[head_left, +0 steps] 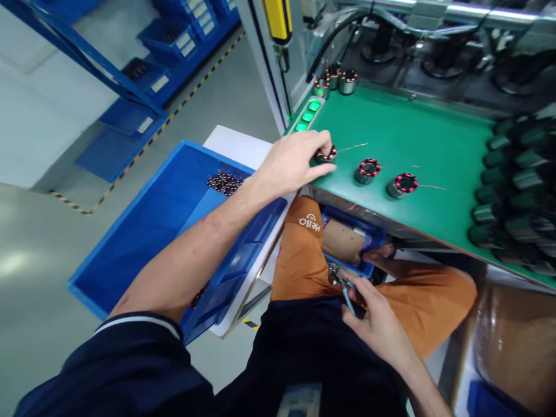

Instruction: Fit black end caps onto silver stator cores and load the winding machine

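Note:
My left hand (295, 157) is closed around a small copper-wound motor stator (326, 155) at the left edge of the green work surface; a thin wire sticks out from it to the right. Two more wound stators, one near the middle (368, 171) and one further right (403, 185), stand upright on the mat, apart from my hand. Low over my lap, my right hand (369, 310) grips blue-handled cutting pliers (345, 289), their jaws pointing up and left.
A blue bin (143, 217) with several stators stands at left. Dark cylindrical parts (512, 197) are stacked at right. Green-lit buttons (307, 117) and several stators (347, 81) sit at the back left, before the machine (434, 58). Another blue bin (373, 237) is under the table.

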`<action>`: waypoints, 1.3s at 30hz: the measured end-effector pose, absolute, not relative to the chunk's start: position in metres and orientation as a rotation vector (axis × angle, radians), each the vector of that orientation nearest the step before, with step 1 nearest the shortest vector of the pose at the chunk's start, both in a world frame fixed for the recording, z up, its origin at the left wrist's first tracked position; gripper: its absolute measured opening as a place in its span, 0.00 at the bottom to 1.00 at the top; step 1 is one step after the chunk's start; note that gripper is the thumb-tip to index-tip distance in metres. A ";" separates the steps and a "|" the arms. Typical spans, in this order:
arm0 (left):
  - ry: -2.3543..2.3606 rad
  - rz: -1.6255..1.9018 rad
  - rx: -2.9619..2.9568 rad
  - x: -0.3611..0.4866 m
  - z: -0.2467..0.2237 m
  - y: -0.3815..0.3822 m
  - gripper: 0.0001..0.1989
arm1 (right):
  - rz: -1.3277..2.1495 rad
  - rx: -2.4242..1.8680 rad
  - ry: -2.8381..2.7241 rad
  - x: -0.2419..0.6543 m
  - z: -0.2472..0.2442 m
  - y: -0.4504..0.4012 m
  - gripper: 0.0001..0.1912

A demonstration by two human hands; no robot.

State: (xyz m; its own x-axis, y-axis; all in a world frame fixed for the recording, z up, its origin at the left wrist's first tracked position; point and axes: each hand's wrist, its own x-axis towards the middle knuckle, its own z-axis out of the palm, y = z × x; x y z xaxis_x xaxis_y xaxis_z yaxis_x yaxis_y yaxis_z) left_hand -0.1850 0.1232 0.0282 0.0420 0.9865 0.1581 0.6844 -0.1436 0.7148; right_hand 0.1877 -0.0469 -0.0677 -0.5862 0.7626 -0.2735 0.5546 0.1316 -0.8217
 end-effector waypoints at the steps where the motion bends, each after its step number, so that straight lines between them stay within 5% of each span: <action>1: 1.714 0.881 1.863 -0.186 0.027 0.128 0.10 | 1.467 -1.302 -2.146 0.192 -0.065 -0.049 0.32; 9: 1.673 1.312 1.852 -0.139 0.043 0.068 0.10 | 1.426 -1.327 -1.844 0.221 -0.053 -0.065 0.25; 16: 1.488 1.441 1.905 -0.064 0.016 -0.013 0.15 | 1.300 -1.203 -1.851 0.213 -0.012 -0.050 0.39; 27: 1.404 1.423 1.733 -0.066 0.000 -0.025 0.16 | 1.322 -1.149 -1.878 0.198 -0.002 -0.037 0.42; 39: 1.401 1.396 1.615 -0.070 -0.008 -0.029 0.17 | 1.127 -1.253 -1.908 0.188 -0.005 -0.036 0.35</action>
